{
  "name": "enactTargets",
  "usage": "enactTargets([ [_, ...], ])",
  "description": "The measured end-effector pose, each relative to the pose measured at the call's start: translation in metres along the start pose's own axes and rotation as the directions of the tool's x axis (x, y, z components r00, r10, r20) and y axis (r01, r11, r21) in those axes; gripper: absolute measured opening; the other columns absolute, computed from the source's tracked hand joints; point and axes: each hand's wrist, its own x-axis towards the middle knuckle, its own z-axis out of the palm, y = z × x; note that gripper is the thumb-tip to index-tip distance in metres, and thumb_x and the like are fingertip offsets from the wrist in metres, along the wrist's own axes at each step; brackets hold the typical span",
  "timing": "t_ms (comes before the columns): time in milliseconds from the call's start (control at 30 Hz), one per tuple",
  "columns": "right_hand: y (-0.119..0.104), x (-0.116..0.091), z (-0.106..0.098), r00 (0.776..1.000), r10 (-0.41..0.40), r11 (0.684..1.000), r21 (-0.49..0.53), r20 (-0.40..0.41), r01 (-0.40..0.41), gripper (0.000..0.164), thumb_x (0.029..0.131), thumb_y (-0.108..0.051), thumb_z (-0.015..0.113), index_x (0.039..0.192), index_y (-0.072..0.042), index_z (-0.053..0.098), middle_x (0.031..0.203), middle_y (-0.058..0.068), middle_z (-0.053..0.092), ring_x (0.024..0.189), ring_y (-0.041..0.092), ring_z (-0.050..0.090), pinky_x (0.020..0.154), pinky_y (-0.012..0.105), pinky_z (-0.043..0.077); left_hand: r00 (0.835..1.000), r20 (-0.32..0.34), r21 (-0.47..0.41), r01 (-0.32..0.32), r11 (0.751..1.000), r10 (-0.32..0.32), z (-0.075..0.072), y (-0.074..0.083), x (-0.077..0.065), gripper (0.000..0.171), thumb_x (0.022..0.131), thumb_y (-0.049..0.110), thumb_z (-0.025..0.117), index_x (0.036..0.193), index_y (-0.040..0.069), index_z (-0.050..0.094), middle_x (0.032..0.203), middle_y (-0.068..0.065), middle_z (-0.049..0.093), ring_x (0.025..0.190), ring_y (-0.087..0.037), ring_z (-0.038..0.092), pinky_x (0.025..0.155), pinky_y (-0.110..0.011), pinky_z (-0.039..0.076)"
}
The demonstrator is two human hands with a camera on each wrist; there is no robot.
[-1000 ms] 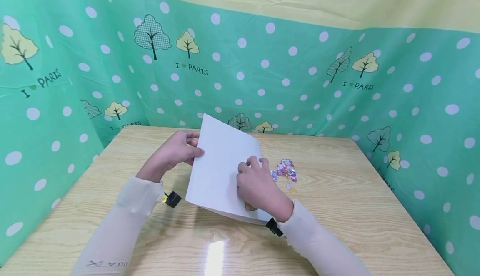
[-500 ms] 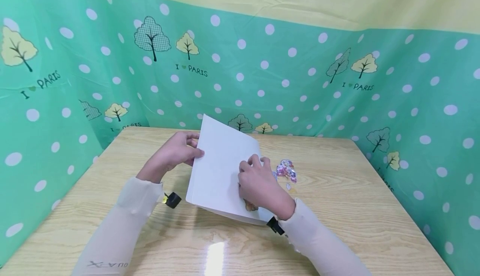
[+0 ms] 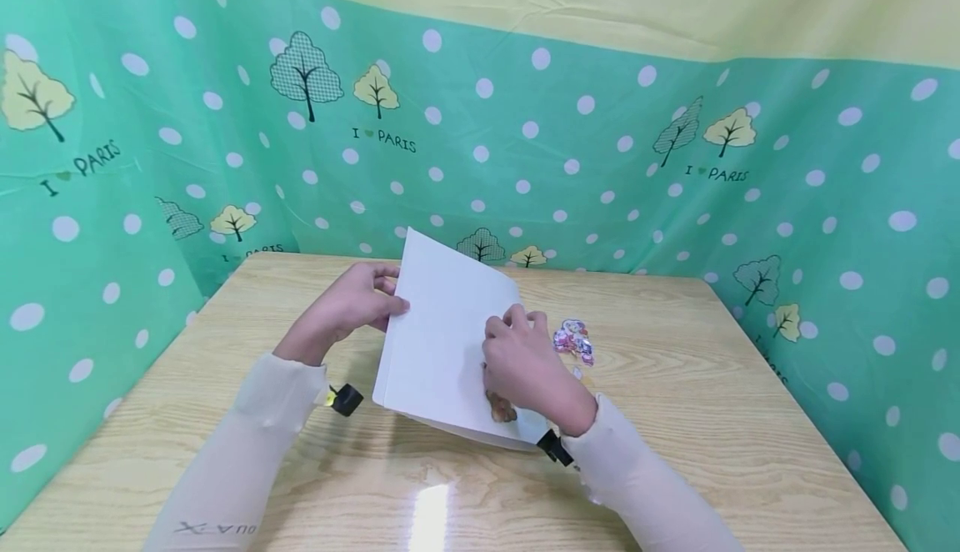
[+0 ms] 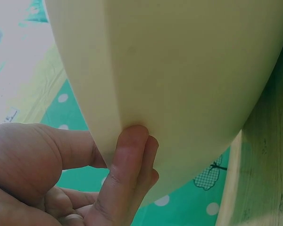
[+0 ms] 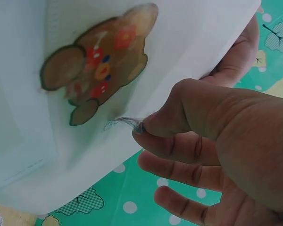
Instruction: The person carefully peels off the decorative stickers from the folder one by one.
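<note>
A white sheet or booklet page (image 3: 442, 327) stands tilted on the table, bent near its lower edge. My left hand (image 3: 356, 302) pinches its left edge between thumb and fingers; the left wrist view shows the thumb on one side and the fingers (image 4: 127, 165) on the other. A brown bear sticker (image 5: 106, 63) with red patches lies on the page. Beside the bear, my right hand (image 5: 198, 136) pinches a small shiny, partly clear sticker (image 5: 137, 126) between thumb and index finger, close to the page surface. The other right fingers are spread apart from it.
Colourful shiny stickers (image 3: 573, 341) lie on the wooden table (image 3: 645, 435) to the right of the page. Close to them is a small pale piece, partly covered by my right hand. A green dotted curtain (image 3: 600, 160) hangs behind the table.
My right hand has shifted slightly to the right over the page, showing more of the bear sticker and covering a bluish piece on the table. The left hand and page have barely moved.
</note>
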Motion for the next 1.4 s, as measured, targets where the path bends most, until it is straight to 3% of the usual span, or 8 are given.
enactTargets([
  [433, 0.013, -0.004, -0.004, 0.995, 0.009, 1.000, 0.026, -0.099, -0.006, 0.013, 0.085, -0.020, 0.074, 0.074, -0.013, 0.076, 0.105, 0.001, 0.069, 0.103, 0.032, 0.054, 0.089, 0.059, 0.048, 1.000, 0.004, -0.003, -0.003, 1.000, 0.003, 0.000, -0.001, 0.000, 0.063, 0.094, -0.002, 0.066, 0.150, -0.008, 0.039, 0.111, -0.023, 0.056, 0.082, -0.029, 0.074, 0.074, -0.041, 0.063],
  [633, 0.025, -0.006, -0.006, 0.993, 0.044, 0.997, 0.074, -0.107, -0.036, 0.016, 0.085, -0.017, 0.075, 0.069, -0.016, 0.073, 0.100, 0.000, 0.068, 0.101, 0.032, 0.054, 0.087, 0.061, 0.047, 1.000, 0.005, -0.010, -0.003, 1.000, 0.004, 0.000, -0.001, 0.001, 0.063, 0.094, -0.002, 0.066, 0.150, -0.009, 0.038, 0.110, -0.023, 0.056, 0.083, -0.029, 0.074, 0.074, -0.041, 0.063],
  [933, 0.046, -0.008, -0.012, 0.991, 0.125, 0.986, 0.115, -0.054, -0.118, 0.018, 0.087, -0.017, 0.076, 0.070, -0.019, 0.073, 0.101, 0.000, 0.067, 0.110, 0.036, 0.053, 0.090, 0.065, 0.043, 1.000, 0.003, -0.005, 0.002, 1.000, -0.002, 0.000, 0.002, -0.001, 0.065, 0.094, -0.002, 0.066, 0.151, -0.009, 0.037, 0.110, -0.022, 0.057, 0.082, -0.028, 0.074, 0.073, -0.040, 0.064],
  [1100, 0.061, -0.007, -0.007, 0.984, 0.177, 0.977, 0.122, -0.025, -0.172, 0.024, 0.086, -0.012, 0.074, 0.064, -0.019, 0.068, 0.091, 0.001, 0.063, 0.111, 0.040, 0.053, 0.091, 0.070, 0.041, 1.000, 0.002, 0.006, 0.002, 1.000, -0.002, 0.001, 0.004, -0.003, 0.065, 0.095, -0.002, 0.066, 0.152, -0.009, 0.036, 0.110, -0.022, 0.057, 0.081, -0.027, 0.073, 0.073, -0.040, 0.064],
  [1400, 0.085, -0.001, 0.011, 0.948, 0.298, 0.945, 0.105, 0.111, -0.310, 0.031, 0.089, -0.017, 0.074, 0.061, -0.018, 0.061, 0.086, 0.005, 0.057, 0.109, 0.042, 0.048, 0.091, 0.072, 0.038, 1.000, 0.004, -0.014, 0.001, 1.000, -0.001, 0.001, 0.002, -0.001, 0.064, 0.094, -0.002, 0.066, 0.150, -0.009, 0.038, 0.108, -0.022, 0.056, 0.082, -0.027, 0.073, 0.073, -0.041, 0.064],
])
